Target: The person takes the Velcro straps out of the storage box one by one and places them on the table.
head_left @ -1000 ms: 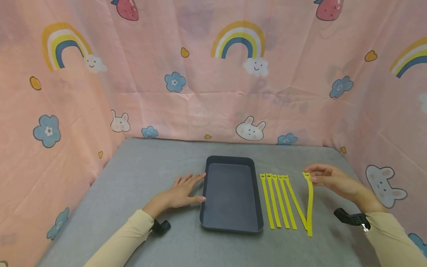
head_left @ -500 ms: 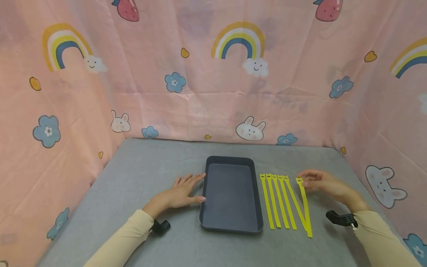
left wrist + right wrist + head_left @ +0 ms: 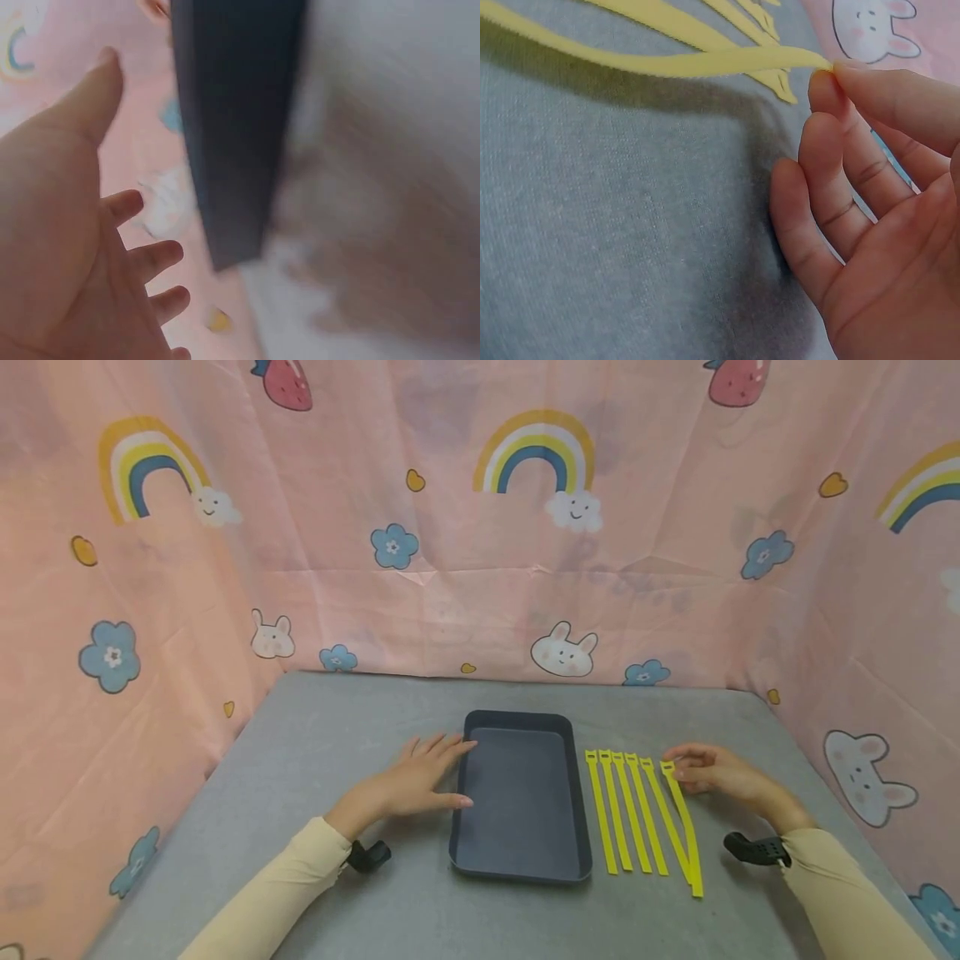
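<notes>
A dark grey rectangular tray (image 3: 525, 814) lies on the table in the head view. The left hand (image 3: 411, 783) is at its left side, fingers spread, fingertips overlapping the rim. In the left wrist view this hand (image 3: 67, 210) shows its palm beside the tray's dark wall (image 3: 236, 135). The right hand (image 3: 716, 778) pinches the slotted head of a yellow hook-and-loop cable tie (image 3: 694, 860) between thumb and index finger. That tie (image 3: 682, 65) arches up to the fingertips in the right wrist view. Several matching ties (image 3: 617, 814) lie side by side between tray and right hand.
The grey table (image 3: 360, 718) is bounded by a pink patterned curtain (image 3: 487, 593) behind and at both sides. Black wrist devices sit on the left wrist (image 3: 369, 857) and the right wrist (image 3: 753, 849).
The right hand has moved left, bringing the held tie's head closer to the row of ties. The left hand has shifted slightly right and up, its fingertips now over the tray's rim.
</notes>
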Available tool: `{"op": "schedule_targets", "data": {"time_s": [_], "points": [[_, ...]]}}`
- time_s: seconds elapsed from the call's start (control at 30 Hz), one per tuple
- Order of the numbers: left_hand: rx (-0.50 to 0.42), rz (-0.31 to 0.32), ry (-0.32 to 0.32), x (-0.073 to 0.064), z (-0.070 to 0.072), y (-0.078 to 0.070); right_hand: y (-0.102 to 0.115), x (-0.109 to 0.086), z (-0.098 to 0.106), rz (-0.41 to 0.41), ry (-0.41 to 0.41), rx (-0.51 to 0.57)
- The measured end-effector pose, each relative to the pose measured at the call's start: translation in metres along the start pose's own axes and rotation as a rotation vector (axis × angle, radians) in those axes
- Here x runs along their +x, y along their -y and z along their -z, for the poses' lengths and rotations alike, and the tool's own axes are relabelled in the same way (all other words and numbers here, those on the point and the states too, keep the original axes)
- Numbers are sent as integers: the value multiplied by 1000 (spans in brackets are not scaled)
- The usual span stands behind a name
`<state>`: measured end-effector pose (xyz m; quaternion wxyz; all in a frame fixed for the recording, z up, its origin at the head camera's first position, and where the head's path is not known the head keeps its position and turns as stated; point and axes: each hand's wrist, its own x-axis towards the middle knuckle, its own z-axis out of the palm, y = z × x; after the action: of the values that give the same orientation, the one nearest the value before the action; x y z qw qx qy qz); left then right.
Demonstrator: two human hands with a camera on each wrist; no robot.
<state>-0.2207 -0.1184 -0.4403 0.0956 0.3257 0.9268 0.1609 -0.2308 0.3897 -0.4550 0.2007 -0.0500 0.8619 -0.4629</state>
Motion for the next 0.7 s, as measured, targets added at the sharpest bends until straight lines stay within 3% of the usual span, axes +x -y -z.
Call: {"op": "schedule_targets", "data": {"time_s": [0.2, 0.4, 0.5, 0.7], "points": [[150, -192, 42, 18, 16, -57, 0, -1, 0, 19, -16, -9], [299, -350, 144, 52, 10, -118, 1, 2, 0, 13, -31, -18], [391, -377, 215, 75, 3, -145, 2, 4, 0, 7, -38, -22], [503, -326, 339, 119, -19, -178, -2, 8, 2, 19, -34, -16]]}}
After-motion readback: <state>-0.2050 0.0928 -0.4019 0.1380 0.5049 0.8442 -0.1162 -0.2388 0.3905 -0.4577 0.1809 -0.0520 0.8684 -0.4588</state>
